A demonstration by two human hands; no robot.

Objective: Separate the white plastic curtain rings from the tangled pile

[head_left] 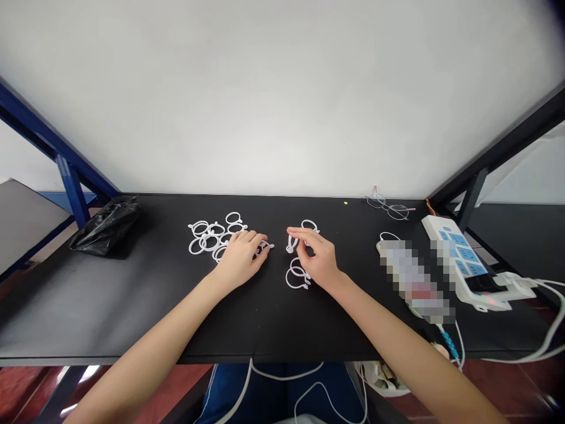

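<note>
Several white plastic rings [210, 234] lie scattered on the black table [154, 306], left of centre. My left hand [242, 257] rests on the right edge of that pile, fingers curled over a ring near its fingertips. My right hand [318, 259] hovers over a smaller group of white rings [296, 277], its fingertips pinching one small ring [291, 244]. Another ring [309, 224] lies just beyond that hand.
A crumpled black plastic bag [106, 229] sits at the table's left end. A pair of glasses [391, 207] lies at the back right. A white power strip with blue sockets [463, 259] and white cables [542, 330] occupy the right end. Blue and black frame posts flank the table.
</note>
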